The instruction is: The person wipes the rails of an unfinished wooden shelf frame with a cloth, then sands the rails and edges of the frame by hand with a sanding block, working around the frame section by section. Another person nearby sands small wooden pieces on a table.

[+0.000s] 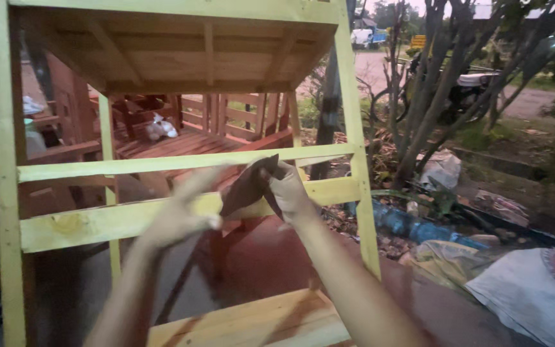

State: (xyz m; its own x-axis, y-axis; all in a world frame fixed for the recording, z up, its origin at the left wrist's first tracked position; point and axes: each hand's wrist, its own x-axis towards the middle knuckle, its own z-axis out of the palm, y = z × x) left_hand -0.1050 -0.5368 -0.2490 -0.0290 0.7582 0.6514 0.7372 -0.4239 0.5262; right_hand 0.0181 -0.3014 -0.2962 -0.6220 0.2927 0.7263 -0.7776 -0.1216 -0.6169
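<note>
Both hands, left hand (178,218) and right hand (288,189), meet before the wooden rack (181,160); benches (226,122) stand behind it, sacks (534,289) right of it.
</note>
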